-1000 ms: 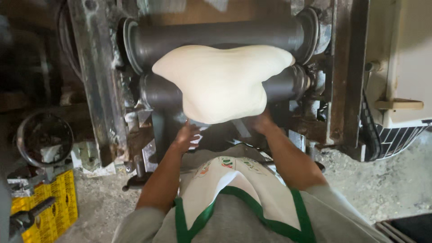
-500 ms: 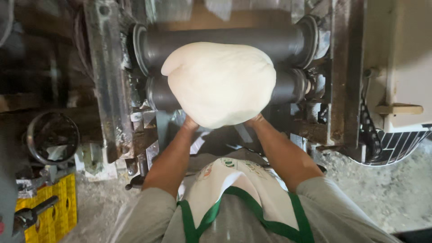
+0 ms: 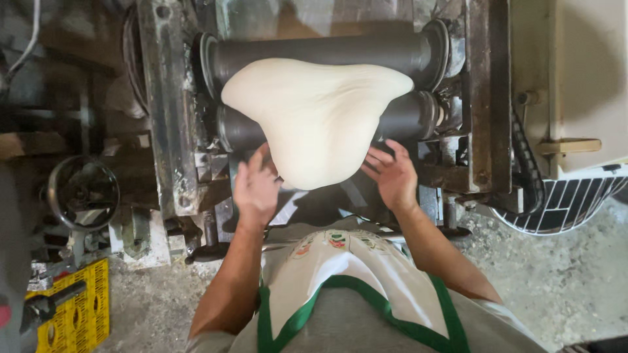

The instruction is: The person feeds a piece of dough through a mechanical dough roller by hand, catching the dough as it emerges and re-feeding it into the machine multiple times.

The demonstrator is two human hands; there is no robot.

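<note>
Concrete floor lies under a roller machine. Dough sheet drapes over the rollers. Left hand and right hand are spread open, fingertips just beside its lower edge.

The dough sheet covers the middle of both rollers, so I cannot see the gap between them there; its lower edge also hides whatever part of the machine sits behind it; my left hand is blurred, and I cannot tell whether its fingertips touch the dough; my elbows and shoulders are cut off by the bottom edge; the yellow crate at lower left is cropped by the frame; the upper left is too dark and blurred to read.
</note>
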